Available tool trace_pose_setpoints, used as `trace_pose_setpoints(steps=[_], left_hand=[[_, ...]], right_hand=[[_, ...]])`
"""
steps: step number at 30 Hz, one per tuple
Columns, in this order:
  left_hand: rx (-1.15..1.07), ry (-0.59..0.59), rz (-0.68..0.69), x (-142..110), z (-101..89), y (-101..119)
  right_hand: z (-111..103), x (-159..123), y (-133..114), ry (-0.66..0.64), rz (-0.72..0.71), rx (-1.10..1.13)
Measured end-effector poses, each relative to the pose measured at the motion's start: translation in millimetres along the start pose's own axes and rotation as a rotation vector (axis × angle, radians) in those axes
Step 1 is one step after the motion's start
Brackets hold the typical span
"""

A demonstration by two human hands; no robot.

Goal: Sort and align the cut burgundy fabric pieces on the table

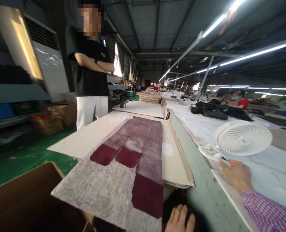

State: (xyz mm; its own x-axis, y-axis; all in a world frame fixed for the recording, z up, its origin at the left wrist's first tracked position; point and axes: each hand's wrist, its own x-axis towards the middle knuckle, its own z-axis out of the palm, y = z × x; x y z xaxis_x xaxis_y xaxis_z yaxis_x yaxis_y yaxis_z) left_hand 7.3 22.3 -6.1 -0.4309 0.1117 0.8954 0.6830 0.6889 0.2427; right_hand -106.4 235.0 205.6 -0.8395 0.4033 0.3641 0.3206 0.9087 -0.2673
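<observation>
A small white desk fan (244, 138) leans on the table at the right. My right hand (238, 175), in a purple checked sleeve, is at the edge of its base with thumb and fingers bent in; the exact grip is partly hidden. My left hand (179, 219) is low in the view, fingers stretched forward and apart from the thumb, holding nothing visible. Just left of it lies a grey, rough-surfaced board (96, 190). Rows of overlapping maroon fabric pieces (149, 196) with cut corners are laid along it, their far parts looking greyish.
A cream board (77, 138) lies beneath the grey one. An open cardboard box (24, 196) stands at the lower left. Beyond the boards, a person in a black shirt (92, 71) stands with folded arms. Dark bags (210, 109) lie on the long white table, near another seated person (239, 101).
</observation>
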Motion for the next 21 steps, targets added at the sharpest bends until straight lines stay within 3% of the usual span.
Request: trace_pose_setpoints(steps=[3, 5, 6, 8, 9, 12, 16, 21], left_hand=[[-0.069, 0.176, 0.006, 15, -8.6, 0], [-0.171, 0.173, 0.016, 37, -29.4, -11], [-0.199, 0.097, 0.054, 51, -43.5, -22], [-0.210, -0.196, -0.081, 82, -73.6, -54], [-0.182, -0.365, -0.197, 97, -86.9, -75], [-0.044, -0.597, -0.358, 132, -110.4, -142], [0.042, -0.700, -0.413, 142, -106.3, -207], [0.050, -0.736, -0.438, 124, -92.2, -230]], right_hand=[[8, -20, -45, -0.163, -0.190, 0.139], [28, -27, -81, -0.372, -0.345, 0.223], [41, -28, -99, -0.467, -0.385, 0.247], [70, -26, -131, -0.604, -0.403, 0.257], [84, -24, -144, -0.641, -0.405, 0.253], [119, -14, -173, -0.650, -0.409, 0.233], [154, -5, -194, -0.597, -0.387, 0.214], [185, 5, -205, -0.617, -0.270, 0.185]])
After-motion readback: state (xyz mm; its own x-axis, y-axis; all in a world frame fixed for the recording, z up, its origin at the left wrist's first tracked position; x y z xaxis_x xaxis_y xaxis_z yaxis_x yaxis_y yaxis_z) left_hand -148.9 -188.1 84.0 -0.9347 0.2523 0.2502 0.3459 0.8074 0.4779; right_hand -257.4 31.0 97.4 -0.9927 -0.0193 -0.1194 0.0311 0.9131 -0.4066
